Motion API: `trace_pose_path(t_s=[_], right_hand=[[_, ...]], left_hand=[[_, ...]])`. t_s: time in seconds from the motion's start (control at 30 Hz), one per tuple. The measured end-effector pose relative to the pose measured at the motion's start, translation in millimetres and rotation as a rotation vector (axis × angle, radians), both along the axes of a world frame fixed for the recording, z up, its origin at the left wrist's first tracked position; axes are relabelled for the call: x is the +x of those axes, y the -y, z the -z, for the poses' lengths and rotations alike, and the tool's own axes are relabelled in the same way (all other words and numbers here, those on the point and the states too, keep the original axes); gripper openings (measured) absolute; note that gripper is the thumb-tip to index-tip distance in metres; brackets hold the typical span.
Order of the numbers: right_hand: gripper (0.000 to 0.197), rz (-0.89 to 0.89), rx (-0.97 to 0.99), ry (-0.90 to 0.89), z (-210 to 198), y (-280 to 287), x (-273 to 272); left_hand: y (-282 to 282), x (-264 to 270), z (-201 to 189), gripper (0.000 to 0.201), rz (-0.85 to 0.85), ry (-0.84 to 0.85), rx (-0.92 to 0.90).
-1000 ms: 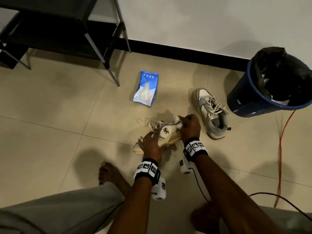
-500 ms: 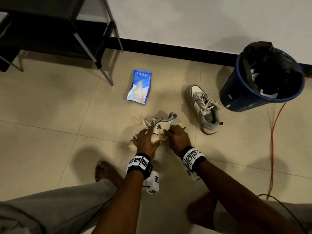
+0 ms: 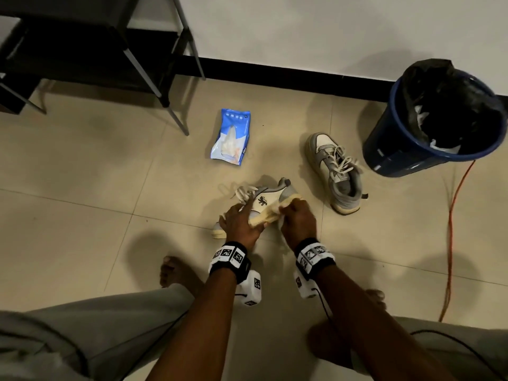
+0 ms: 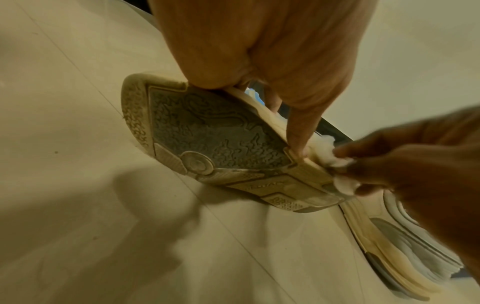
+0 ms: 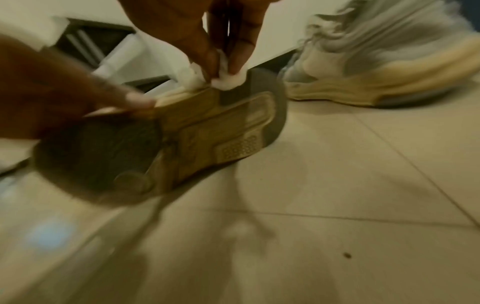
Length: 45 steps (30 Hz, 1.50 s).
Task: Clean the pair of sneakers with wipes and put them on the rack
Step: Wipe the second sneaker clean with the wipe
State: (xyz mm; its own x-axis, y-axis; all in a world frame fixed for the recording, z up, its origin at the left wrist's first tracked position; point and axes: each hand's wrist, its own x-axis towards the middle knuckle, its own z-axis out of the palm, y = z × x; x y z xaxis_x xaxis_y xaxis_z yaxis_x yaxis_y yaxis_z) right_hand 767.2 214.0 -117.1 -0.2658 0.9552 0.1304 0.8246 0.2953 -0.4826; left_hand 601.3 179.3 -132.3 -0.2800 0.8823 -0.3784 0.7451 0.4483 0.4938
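Observation:
A cream and grey sneaker (image 3: 265,200) lies tipped on its side on the floor, its sole (image 4: 215,139) turned toward me. My left hand (image 3: 240,222) grips it at the forefoot, thumb on the sole edge. My right hand (image 3: 298,220) pinches a white wipe (image 5: 223,77) and presses it against the yellowed midsole near the heel. The wipe (image 4: 337,168) also shows in the left wrist view. The second sneaker (image 3: 336,171) stands upright on the tiles to the right. A black shoe rack (image 3: 90,42) stands at the far left by the wall.
A blue pack of wipes (image 3: 232,140) lies on the tiles beyond the held sneaker. A blue bin (image 3: 428,125) with a black liner stands at the far right. An orange cable (image 3: 450,232) runs along the floor on the right. My bare feet (image 3: 173,272) flank the hands.
My right hand with the wipe has slid from the upper side of the sneaker down onto the midsole edge near the heel. The left hand keeps its grip on the forefoot.

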Motion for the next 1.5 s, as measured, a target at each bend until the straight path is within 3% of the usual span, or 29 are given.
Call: trace_pose_path(t_s=[0.07, 0.1, 0.2, 0.23, 0.37, 0.47, 0.6, 0.7, 0.8, 1.0, 1.07, 1.2, 1.23, 1.33, 1.37, 1.5], right_hand=[[0.017, -0.246, 0.027, 0.078, 4, 19, -11], [0.016, -0.23, -0.026, 0.07, 2, 15, -5], [0.018, 0.275, -0.12, -0.058, 1, -16, 22], [0.02, 0.305, -0.127, -0.064, 0, -23, 27], [0.033, 0.04, -0.009, 0.025, -5, -18, 29], [0.037, 0.104, 0.054, 0.056, -6, -15, 34], [0.026, 0.137, -0.091, 0.052, 1, -15, 31], [0.033, 0.258, -0.253, -0.083, -3, -34, 37], [0.031, 0.341, -0.217, -0.229, -27, -47, 41], [0.014, -0.167, 0.058, -0.069, -81, 3, 28], [0.022, -0.217, 0.144, 0.018, -89, 4, 41], [0.023, 0.3, 0.048, -0.116, -104, -16, 62], [0.021, 0.27, 0.047, -0.129, -107, -10, 56], [0.021, -0.125, 0.148, -0.016, -110, 20, 36], [0.021, -0.156, 0.153, 0.003, -114, 20, 38], [0.011, 0.215, 0.089, -0.078, -122, 9, 59]], left_hand=[[-2, 0, -2, 0.098, -0.014, 0.028, -0.013], [-1, -1, -4, 0.102, -0.025, 0.053, -0.021], [-3, -2, -6, 0.106, -0.04, 0.076, -0.028], [-4, -1, -7, 0.107, -0.033, 0.052, -0.037], [-21, 19, -21, 0.11, -0.026, -0.184, -0.01], [-54, 40, -36, 0.115, 0.207, -0.394, 0.053], [-83, 58, -38, 0.091, 0.507, -0.518, -0.038], [-80, 63, -35, 0.088, 0.513, -0.496, -0.047], [-76, 70, -48, 0.094, 0.497, -0.404, -0.007], [-51, 68, -66, 0.052, 0.384, -0.152, 0.217], [-37, 75, -77, 0.063, 0.377, -0.113, 0.242], [-10, 87, -88, 0.092, 0.248, 0.048, 0.217], [-1, 90, -86, 0.092, 0.27, 0.053, 0.217], [13, 95, -88, 0.085, 0.239, 0.09, 0.226], [15, 95, -89, 0.086, 0.247, 0.076, 0.238], [19, 89, -96, 0.107, 0.295, 0.07, 0.339]])
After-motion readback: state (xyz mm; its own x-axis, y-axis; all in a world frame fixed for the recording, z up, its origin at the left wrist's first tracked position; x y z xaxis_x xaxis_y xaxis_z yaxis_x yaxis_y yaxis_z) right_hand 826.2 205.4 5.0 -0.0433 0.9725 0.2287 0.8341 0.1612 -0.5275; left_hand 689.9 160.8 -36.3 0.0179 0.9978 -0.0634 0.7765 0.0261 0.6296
